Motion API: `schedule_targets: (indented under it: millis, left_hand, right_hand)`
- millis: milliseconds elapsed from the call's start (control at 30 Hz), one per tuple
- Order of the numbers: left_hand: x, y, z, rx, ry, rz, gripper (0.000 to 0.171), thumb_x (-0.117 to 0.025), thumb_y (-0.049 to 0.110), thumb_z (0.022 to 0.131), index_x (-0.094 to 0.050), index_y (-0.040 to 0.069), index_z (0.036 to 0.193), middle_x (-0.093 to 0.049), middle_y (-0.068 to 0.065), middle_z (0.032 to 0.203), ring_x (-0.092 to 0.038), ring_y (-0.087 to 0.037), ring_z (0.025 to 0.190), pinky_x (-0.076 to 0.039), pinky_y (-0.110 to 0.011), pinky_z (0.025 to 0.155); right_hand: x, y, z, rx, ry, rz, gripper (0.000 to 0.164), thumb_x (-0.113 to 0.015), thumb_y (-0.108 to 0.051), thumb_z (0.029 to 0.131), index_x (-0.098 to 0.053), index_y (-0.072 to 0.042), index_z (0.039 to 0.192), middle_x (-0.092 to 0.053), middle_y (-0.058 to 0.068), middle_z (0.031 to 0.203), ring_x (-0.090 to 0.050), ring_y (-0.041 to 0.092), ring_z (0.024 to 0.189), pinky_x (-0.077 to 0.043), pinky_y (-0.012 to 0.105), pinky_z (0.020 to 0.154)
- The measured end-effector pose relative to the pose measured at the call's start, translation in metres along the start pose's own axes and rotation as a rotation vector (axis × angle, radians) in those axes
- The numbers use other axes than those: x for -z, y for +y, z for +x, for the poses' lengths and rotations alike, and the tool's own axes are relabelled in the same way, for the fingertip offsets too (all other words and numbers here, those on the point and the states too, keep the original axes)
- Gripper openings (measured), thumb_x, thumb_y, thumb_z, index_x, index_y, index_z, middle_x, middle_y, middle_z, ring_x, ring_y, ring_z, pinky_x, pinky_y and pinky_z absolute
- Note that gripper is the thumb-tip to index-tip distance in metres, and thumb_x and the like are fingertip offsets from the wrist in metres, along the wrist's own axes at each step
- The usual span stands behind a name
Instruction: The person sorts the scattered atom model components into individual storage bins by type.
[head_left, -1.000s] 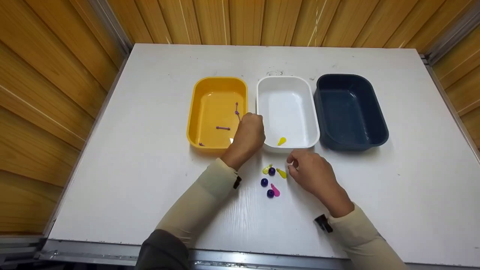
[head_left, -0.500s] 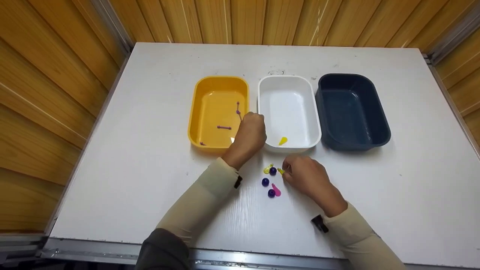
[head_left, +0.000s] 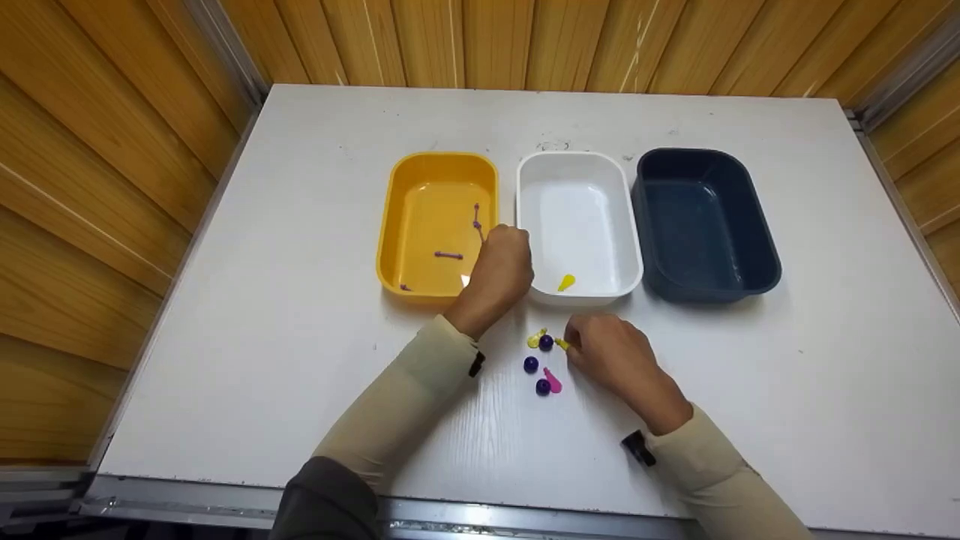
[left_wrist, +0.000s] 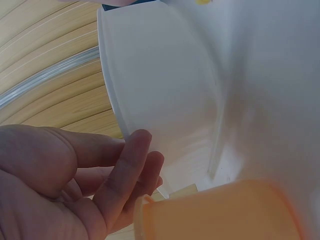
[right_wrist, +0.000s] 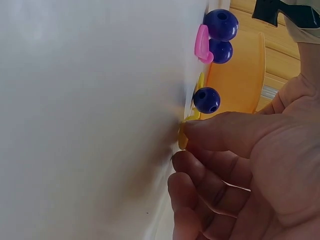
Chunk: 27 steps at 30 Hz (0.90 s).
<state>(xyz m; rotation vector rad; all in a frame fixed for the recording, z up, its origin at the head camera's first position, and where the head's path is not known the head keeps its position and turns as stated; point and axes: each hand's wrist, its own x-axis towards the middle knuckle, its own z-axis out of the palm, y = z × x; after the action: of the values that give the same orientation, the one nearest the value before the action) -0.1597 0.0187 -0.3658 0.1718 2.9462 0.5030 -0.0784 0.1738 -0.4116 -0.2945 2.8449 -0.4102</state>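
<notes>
My right hand (head_left: pixel 619 352) is low over the table, thumb and forefinger pinching a yellow drop-shaped piece (right_wrist: pixel 183 135). Beside it are a round dark purple bead (head_left: pixel 546 343) and another yellow drop-shaped piece (head_left: pixel 534 341). Nearer the front lie a second purple bead (head_left: pixel 531 364), a third purple bead (head_left: pixel 543 387) and a pink drop-shaped piece (head_left: pixel 553 381). Over the adjoining rims of the yellow bin (head_left: pixel 427 217) and white bin (head_left: pixel 574 217) hovers my left hand (head_left: pixel 499 274). Its loosely bent fingers (left_wrist: pixel 137 150) overlap the white wall in the left wrist view, holding nothing.
Thin purple bars (head_left: pixel 448 256) lie in the yellow bin. One yellow drop-shaped piece (head_left: pixel 567 282) rests inside the white bin near its front wall. A dark blue bin (head_left: pixel 697 232) stands to the right. Wood-pattern panels (head_left: pixel 495 45) close off the back and sides.
My right hand has moved slightly left and down onto the yellow drop-shaped piece and now pinches it. The left hand has stayed over the bin rims.
</notes>
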Motion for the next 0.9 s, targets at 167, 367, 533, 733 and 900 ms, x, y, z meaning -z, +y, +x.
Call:
schedule_targets:
  millis: [167,367,533,733,900]
  left_hand:
    - [-0.001,0.000,-0.001,-0.013,0.012,-0.011,0.025,-0.057,0.008,0.092,-0.067,0.000,0.114,-0.066,-0.011,0.099,-0.059,-0.018,0.087,-0.054,-0.027,0.081]
    - [-0.001,-0.001,-0.001,-0.022,0.023,-0.033,0.024,-0.056,0.007,0.092,-0.068,0.000,0.113,-0.066,-0.012,0.099,-0.060,-0.019,0.088,-0.054,-0.028,0.082]
    - [-0.001,-0.001,0.000,-0.007,0.009,-0.011,0.025,-0.056,0.009,0.093,-0.067,0.001,0.114,-0.067,-0.011,0.100,-0.059,-0.019,0.088,-0.053,-0.027,0.082]
    - [-0.001,0.000,-0.001,-0.011,0.026,-0.001,0.025,-0.056,0.008,0.093,-0.067,0.000,0.114,-0.067,-0.011,0.098,-0.060,-0.019,0.087,-0.054,-0.026,0.079]
    - [-0.002,0.000,0.000,-0.004,0.027,-0.015,0.025,-0.056,0.008,0.093,-0.067,0.002,0.114,-0.067,-0.010,0.098,-0.058,-0.019,0.088,-0.053,-0.027,0.081]
  right_hand:
    - [0.000,-0.001,0.000,-0.010,-0.010,0.010,0.006,-0.066,-0.011,0.079,-0.071,-0.012,0.082,-0.065,0.003,0.078,-0.055,0.019,0.070,-0.048,0.036,0.061]
    - [0.001,-0.002,-0.001,-0.005,0.007,0.011,0.007,-0.066,-0.008,0.079,-0.071,-0.012,0.082,-0.067,0.003,0.079,-0.056,0.019,0.070,-0.049,0.037,0.062]
    - [0.000,-0.001,-0.002,0.005,0.028,0.011,0.010,-0.064,-0.006,0.078,-0.071,-0.013,0.080,-0.068,0.003,0.079,-0.057,0.020,0.070,-0.049,0.037,0.061]
    - [0.002,0.001,-0.005,0.035,0.107,0.025,0.016,-0.060,-0.004,0.077,-0.070,-0.016,0.075,-0.068,0.000,0.078,-0.060,0.018,0.070,-0.048,0.036,0.058]
    - [0.011,0.005,-0.006,0.035,0.128,0.043,0.009,-0.064,-0.008,0.078,-0.067,-0.016,0.075,-0.062,0.000,0.075,-0.054,0.017,0.068,-0.042,0.032,0.056]
